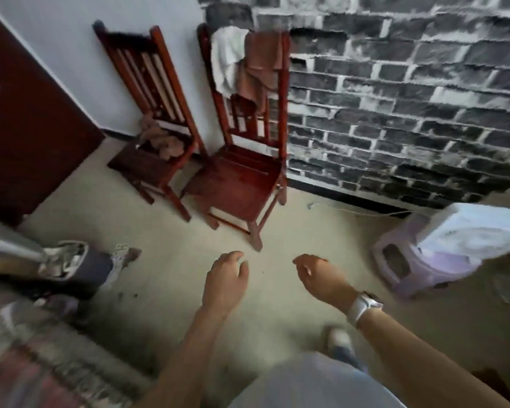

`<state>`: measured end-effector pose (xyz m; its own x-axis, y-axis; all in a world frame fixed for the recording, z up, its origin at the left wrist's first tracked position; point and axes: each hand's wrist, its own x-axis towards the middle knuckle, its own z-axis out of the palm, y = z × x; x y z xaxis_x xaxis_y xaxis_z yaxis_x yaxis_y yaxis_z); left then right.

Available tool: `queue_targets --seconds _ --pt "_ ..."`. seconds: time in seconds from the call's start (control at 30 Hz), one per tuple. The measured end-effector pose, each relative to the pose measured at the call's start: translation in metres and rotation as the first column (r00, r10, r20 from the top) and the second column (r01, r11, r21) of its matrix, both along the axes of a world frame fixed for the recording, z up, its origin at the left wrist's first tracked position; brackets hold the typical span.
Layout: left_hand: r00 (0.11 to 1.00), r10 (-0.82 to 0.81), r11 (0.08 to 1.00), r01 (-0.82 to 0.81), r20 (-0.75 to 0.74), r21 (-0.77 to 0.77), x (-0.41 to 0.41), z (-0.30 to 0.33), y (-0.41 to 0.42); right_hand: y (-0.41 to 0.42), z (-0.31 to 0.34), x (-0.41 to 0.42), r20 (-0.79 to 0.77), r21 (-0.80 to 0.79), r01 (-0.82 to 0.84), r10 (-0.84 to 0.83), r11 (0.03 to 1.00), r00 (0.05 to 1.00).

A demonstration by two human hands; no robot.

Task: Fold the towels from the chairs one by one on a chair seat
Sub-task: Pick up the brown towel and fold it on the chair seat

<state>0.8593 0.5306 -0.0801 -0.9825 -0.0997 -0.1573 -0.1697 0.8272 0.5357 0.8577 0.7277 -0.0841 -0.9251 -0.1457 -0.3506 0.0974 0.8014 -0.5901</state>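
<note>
Two red wooden chairs stand against the wall. The right chair (239,184) has a bare seat; a white towel (226,58) and a brown towel (262,63) hang over its backrest. The left chair (147,166) carries a crumpled brown towel (162,139) at the back of its seat. My left hand (226,279) and my right hand (318,278) hover over the floor in front of the right chair, fingers loosely curled, holding nothing. A white watch sits on my right wrist.
A dark brick-pattern wall (409,98) runs behind on the right, a dark red cabinet (27,128) on the left. A purple plastic stool (418,260) with a white thing on it stands at the right. Shoes (68,260) and clutter lie at the left.
</note>
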Motion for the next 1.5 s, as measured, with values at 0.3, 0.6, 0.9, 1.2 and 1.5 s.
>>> queue_targets --seconds 0.3,0.6,0.9,1.2,1.5 --pt "0.940 0.340 0.935 -0.341 0.024 0.101 -0.027 -0.022 -0.147 -0.174 -0.012 -0.111 0.077 -0.029 -0.362 0.363 0.932 0.929" --pt "0.887 0.457 0.878 -0.461 0.058 0.126 -0.204 -0.014 -0.300 -0.338 -0.028 -0.305 0.106 -0.105 -0.444 0.454 0.890 0.885" --pt "0.857 0.512 0.838 -0.514 0.064 0.185 -0.349 -0.017 -0.411 -0.448 -0.023 -0.455 0.113 -0.130 -0.385 0.400 0.914 0.910" --pt "0.934 0.305 0.901 -0.347 0.188 0.261 -0.540 -0.074 -0.526 -0.534 -0.082 -0.589 0.209 -0.037 -0.160 0.165 0.986 0.964" --pt "0.950 -0.054 0.983 -0.004 0.306 0.184 -0.740 -0.143 -0.626 -0.614 -0.148 -0.725 0.250 0.139 0.195 -0.225 0.971 0.942"
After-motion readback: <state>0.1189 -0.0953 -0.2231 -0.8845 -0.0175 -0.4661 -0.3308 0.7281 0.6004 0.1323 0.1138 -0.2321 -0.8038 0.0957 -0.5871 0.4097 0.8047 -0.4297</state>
